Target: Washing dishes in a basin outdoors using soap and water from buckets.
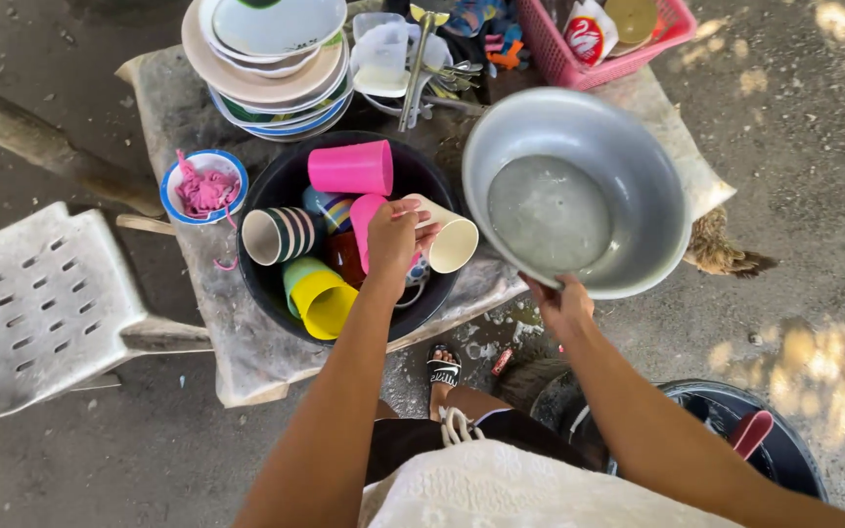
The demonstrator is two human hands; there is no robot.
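A: Looking from the biggest thing down: the low desk (246,362) under a worn grey cloth carries everything. How much of the washing-up seems done?

B: A fair part, I judge. The wide round silver metal basin (573,191) is tilted up at the desk's right edge with only a thin film of water in its bottom; the right hand (561,305) clamps its near rim, fingers curled over the edge.

A: And the round black plastic tub (276,293) beside it?

B: It is nearly full of cups lying on their sides: a pink plastic tumbler (350,167), a striped mug (281,235), a yellow plastic cup (325,305). The left hand (390,238) is over the tub, fingers pinching the cream plastic cup (453,242), which sits at the tub's right rim, just beside the basin.

A: What else looks finished?

B: The stack of round plates and bowls (268,68) behind the tub, and the cutlery (421,68) standing next to it.

A: What is left?

B: Setting this cup down and dealing with the basin, I'd guess. The small blue-rimmed bowl (204,186) holding a pink scrubber still sits at the tub's left.
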